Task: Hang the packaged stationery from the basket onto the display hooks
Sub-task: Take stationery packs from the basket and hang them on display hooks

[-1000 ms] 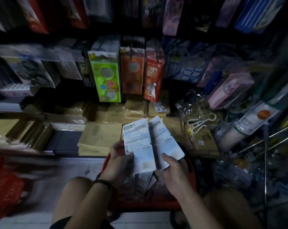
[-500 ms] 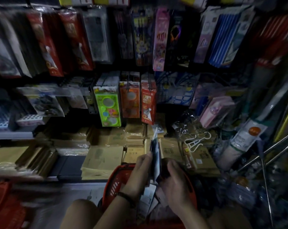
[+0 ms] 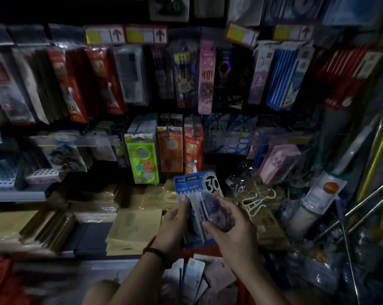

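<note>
Two blue-headed blister packs (image 3: 199, 188), the front one marked "30", stand upright between both hands, fronts facing me. My left hand (image 3: 175, 225) grips their left edge with the thumb on the front. My right hand (image 3: 230, 227) holds the lower right, fingers curled round the clear bubble. Below the hands the red basket (image 3: 210, 252) shows only part of its rim, with several more white-backed packs (image 3: 192, 280) lying inside. Rows of hanging packs on display hooks (image 3: 192, 126) fill the wall ahead.
A green toy pack (image 3: 143, 160), an orange pack (image 3: 170, 150) and a red pack (image 3: 194, 150) hang just above the held packs. Stacks of brown envelopes (image 3: 135, 227) lie on the low shelf. Metal rods (image 3: 366, 203) slant at right. White clips (image 3: 256, 201) lie beside the hands.
The packs were turned from backs showing, through edge-on, to fronts facing me and lifted higher. My view tilted up, so more of the hook wall shows.
</note>
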`<control>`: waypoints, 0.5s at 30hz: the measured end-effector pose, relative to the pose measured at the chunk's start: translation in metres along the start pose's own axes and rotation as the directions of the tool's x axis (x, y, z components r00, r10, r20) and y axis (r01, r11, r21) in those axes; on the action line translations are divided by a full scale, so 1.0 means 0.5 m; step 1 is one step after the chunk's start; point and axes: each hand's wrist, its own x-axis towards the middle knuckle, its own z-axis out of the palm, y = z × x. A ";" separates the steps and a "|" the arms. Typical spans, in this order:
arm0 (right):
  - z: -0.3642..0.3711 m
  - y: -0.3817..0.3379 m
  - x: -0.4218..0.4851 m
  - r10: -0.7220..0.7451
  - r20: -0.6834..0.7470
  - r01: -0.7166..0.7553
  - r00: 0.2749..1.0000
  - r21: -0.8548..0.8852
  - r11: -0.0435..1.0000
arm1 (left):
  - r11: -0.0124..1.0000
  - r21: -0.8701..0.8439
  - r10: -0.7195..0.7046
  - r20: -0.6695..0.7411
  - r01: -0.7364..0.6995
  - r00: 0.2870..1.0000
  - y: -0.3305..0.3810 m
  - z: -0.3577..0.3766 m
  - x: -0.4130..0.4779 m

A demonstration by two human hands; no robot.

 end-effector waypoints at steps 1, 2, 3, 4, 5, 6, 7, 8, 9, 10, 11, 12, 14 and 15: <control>-0.006 -0.017 0.013 -0.050 -0.010 0.050 0.999 -0.072 0.996 | 1.000 0.006 0.021 0.012 -0.021 1.000 0.018 0.008 0.002; -0.013 -0.034 0.028 -0.098 -0.018 0.094 0.995 -0.142 0.985 | 0.998 0.024 0.050 0.027 -0.051 0.998 0.034 0.016 0.006; -0.019 -0.050 0.044 -0.132 -0.016 0.126 0.991 -0.192 0.973 | 0.996 0.041 0.082 0.035 -0.083 0.996 0.051 0.024 0.009; -0.028 -0.066 0.058 -0.147 -0.012 0.141 0.989 -0.216 0.966 | 0.992 0.054 0.112 0.045 -0.115 0.993 0.071 0.034 0.014; -0.039 -0.082 0.074 -0.152 -0.005 0.147 0.988 -0.225 0.963 | 0.988 0.050 0.144 0.054 -0.147 0.988 0.094 0.046 0.020; -0.050 -0.096 0.090 -0.158 0.010 0.156 0.987 -0.228 0.961 | 0.982 0.052 0.178 0.063 -0.181 0.982 0.117 0.058 0.026; -0.062 -0.110 0.106 -0.169 0.020 0.169 0.985 -0.234 0.957 | 0.976 0.058 0.205 0.072 -0.210 0.976 0.141 0.071 0.028; -0.074 -0.124 0.121 -0.183 0.020 0.182 0.983 -0.248 0.951 | 0.970 0.070 0.226 0.092 -0.233 0.970 0.167 0.084 0.031; -0.089 -0.139 0.135 -0.197 0.013 0.193 0.980 -0.269 0.944 | 0.966 0.073 0.239 0.115 -0.248 0.964 0.197 0.097 0.031; -0.104 -0.156 0.149 -0.209 -0.002 0.199 0.978 -0.291 0.936 | 0.966 0.068 0.240 0.138 -0.251 0.961 0.227 0.108 0.031; -0.120 -0.173 0.163 -0.222 -0.022 0.205 0.975 -0.306 0.930 | 0.967 0.054 0.236 0.165 -0.248 0.958 0.253 0.117 0.034; -0.137 -0.190 0.178 -0.236 -0.043 0.211 0.971 -0.315 0.925 | 0.967 0.039 0.238 0.201 -0.250 0.950 0.278 0.126 0.039; -0.172 -0.218 0.206 -0.265 -0.071 0.230 0.962 -0.320 0.919 | 0.962 0.017 0.258 0.269 -0.273 0.928 0.318 0.143 0.049; -0.190 -0.234 0.220 -0.280 -0.079 0.242 0.957 -0.319 0.916 | 0.954 0.019 0.283 0.279 -0.299 0.918 0.337 0.154 0.056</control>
